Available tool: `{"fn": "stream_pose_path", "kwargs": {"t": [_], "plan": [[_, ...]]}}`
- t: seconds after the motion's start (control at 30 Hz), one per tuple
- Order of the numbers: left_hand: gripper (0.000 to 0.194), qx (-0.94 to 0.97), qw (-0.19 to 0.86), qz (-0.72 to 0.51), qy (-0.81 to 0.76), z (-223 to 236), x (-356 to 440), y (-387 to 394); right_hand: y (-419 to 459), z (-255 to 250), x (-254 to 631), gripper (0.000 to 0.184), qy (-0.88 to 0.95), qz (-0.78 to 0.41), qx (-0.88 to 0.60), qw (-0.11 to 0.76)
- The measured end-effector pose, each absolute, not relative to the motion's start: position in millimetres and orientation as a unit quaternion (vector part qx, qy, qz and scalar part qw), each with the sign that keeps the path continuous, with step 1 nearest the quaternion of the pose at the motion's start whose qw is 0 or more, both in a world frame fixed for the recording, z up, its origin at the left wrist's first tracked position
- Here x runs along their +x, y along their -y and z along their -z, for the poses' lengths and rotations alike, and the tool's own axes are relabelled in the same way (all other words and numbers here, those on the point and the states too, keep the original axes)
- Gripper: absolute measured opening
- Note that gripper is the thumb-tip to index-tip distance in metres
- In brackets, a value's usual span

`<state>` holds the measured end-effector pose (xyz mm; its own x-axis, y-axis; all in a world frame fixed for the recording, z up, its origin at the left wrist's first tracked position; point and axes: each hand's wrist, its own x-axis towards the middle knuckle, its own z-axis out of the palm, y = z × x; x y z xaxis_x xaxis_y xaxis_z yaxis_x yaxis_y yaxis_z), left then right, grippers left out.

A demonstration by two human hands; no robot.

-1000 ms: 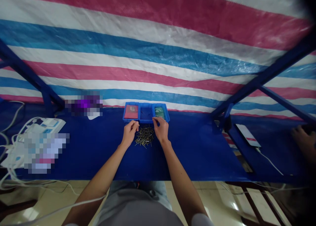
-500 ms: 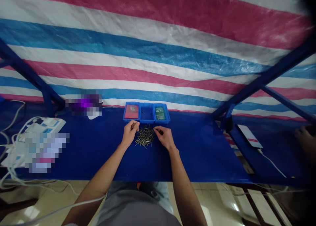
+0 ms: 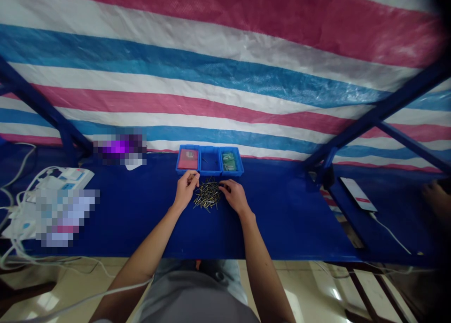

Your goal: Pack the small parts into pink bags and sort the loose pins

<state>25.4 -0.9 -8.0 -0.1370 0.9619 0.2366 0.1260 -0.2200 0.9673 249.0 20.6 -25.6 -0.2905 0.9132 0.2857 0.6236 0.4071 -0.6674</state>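
A loose pile of thin brass-coloured and dark metal pins, perhaps screws (image 3: 207, 194), lies on the blue table between my hands. At the pile's upper left is my left hand (image 3: 185, 188), its thumb and fingertips pinched together. My right hand (image 3: 234, 194) is at the right edge of the pile with its fingers curled in and the thumb against them. Whatever either pinch holds is too small to make out. Just beyond my hands stand three joined blue bins: the left bin (image 3: 178, 161) holds a red bag, the middle bin (image 3: 210, 168) a few small pins, the right bin (image 3: 240, 163) green-and-clear packets.
White power strips (image 3: 77, 178) with tangled cables lie on the left, beside a blurred-out item (image 3: 70, 217). A phone (image 3: 358, 194) on a white cable rests at the right, near another person's hand (image 3: 437, 196). Blue frame bars (image 3: 355, 121) and a striped sheet (image 3: 225, 97) stand behind.
My right hand's fingertips have shifted slightly at the pile's edge. My left hand stays pinched in nearly the same place, and the pile looks much the same.
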Motion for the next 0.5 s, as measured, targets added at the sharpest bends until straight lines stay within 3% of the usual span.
{"fn": "stream_pose_path", "kwargs": {"t": [0.5], "plan": [[0.023,0.543,0.374,-0.559,-0.503,10.6,25.9,0.6,-17.3,21.6,245.2,0.018,0.778,-0.191,-0.509,0.316]]}}
